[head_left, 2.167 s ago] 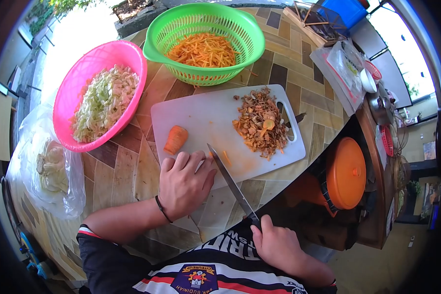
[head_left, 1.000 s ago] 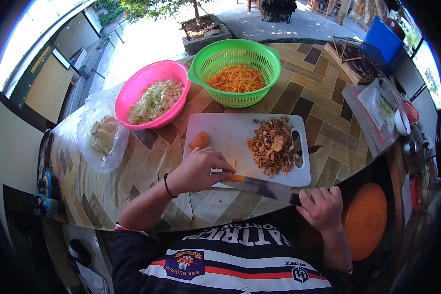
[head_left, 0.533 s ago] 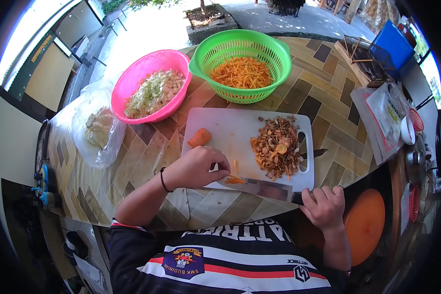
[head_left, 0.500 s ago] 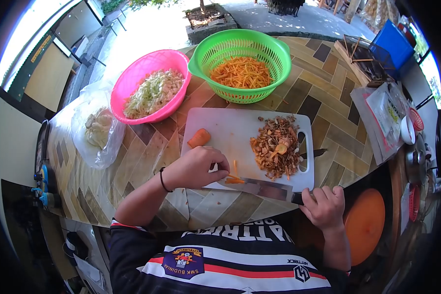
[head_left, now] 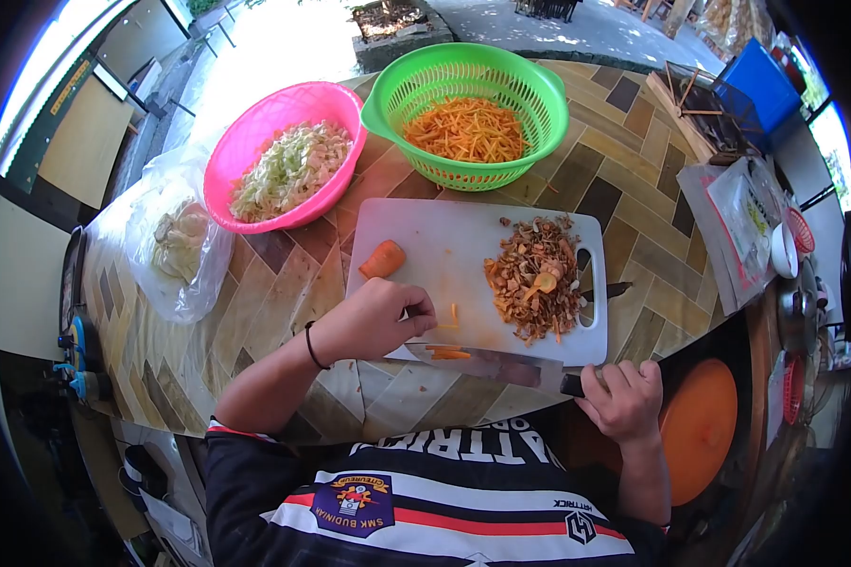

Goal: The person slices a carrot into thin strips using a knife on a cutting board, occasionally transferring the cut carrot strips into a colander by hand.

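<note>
My right hand is wrapped round the black handle of a knife, whose broad blade lies flat at the near edge of the white cutting board. A few carrot strips rest on the blade. Thumb and fingers of my left hand are pinched together just left of the strips; what they hold, if anything, is too small to name. A carrot piece lies on the board's left side, and a pile of brownish chopped scraps covers its right side.
Behind the board stand a pink basket of shredded pale vegetable and a green colander of carrot shreds. A plastic bag lies at the left. Bags and papers are at the right, above an orange lid.
The blade has gone from pointing away to lying sideways, with carrot strips on it. My left hand has drawn slightly left from the strips. The camera view has shifted.
</note>
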Tool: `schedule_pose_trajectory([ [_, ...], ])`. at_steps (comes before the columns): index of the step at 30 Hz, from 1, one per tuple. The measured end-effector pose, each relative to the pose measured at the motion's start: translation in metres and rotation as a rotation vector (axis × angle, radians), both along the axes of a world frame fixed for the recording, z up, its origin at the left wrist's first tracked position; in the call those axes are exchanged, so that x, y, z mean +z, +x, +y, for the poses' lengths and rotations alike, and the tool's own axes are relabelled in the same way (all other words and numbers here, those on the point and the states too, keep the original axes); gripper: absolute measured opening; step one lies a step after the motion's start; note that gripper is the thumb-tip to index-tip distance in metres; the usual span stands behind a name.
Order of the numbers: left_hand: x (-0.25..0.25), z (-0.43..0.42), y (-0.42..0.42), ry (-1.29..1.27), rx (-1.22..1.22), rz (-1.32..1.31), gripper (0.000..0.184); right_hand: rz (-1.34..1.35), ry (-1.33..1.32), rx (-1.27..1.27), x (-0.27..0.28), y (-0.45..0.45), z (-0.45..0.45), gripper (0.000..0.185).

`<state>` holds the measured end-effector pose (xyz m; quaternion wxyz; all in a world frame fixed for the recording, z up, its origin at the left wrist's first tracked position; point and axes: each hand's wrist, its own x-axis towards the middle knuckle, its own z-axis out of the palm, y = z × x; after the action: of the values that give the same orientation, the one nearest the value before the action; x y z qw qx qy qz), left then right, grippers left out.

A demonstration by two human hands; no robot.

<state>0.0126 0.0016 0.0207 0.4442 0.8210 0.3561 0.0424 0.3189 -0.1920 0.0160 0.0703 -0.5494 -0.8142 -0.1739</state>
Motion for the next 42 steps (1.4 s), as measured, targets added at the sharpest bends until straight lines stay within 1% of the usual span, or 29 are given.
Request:
schedule_pose_trajectory([
  [2,-0.002,0.001,-0.002,0.085,0.028,-0.016,0.012,0.0,-0.01,-0.017,0.001,0.001,-0.002,0.029],
  [5,-0.001,-0.003,-0.002,0.266,0.06,0.05,0.011,-0.002,-0.018,-0.033,0.003,0.003,-0.005,0.032],
  [8,0.002,-0.005,-0.003,0.376,-0.065,-0.17,0.012,-0.008,-0.013,-0.043,0.004,0.004,-0.005,0.034],
  [11,0.0,-0.006,-0.002,0.262,-0.211,-0.25,0.012,-0.016,-0.012,-0.043,0.006,0.004,-0.005,0.035],
  [14,-0.003,-0.005,0.0,0.167,-0.196,-0.172,0.012,-0.02,-0.021,-0.038,0.005,0.004,-0.005,0.035],
  [17,-0.008,-0.005,0.0,0.144,-0.195,-0.182,0.011,-0.02,-0.025,-0.028,0.005,0.005,-0.005,0.036],
  [20,-0.011,-0.002,-0.003,0.099,-0.229,-0.115,0.011,-0.007,-0.035,-0.018,0.005,0.005,-0.004,0.038],
  [26,-0.007,0.0,-0.004,-0.067,-0.175,-0.026,0.015,0.009,-0.05,-0.007,0.005,0.005,-0.003,0.041],
  [29,-0.009,0.0,-0.005,-0.084,-0.136,-0.038,0.015,0.01,-0.058,-0.008,0.007,0.006,-0.003,0.041],
  [35,-0.008,0.0,-0.003,-0.202,-0.041,-0.011,0.017,0.034,-0.072,-0.021,0.005,0.01,-0.007,0.043],
  [38,-0.007,0.0,-0.002,-0.222,0.02,-0.044,0.017,0.055,-0.095,-0.045,0.007,0.014,-0.013,0.045],
  [42,-0.01,-0.001,-0.001,-0.17,0.022,-0.085,0.016,0.074,-0.094,-0.081,0.008,0.021,-0.022,0.046],
])
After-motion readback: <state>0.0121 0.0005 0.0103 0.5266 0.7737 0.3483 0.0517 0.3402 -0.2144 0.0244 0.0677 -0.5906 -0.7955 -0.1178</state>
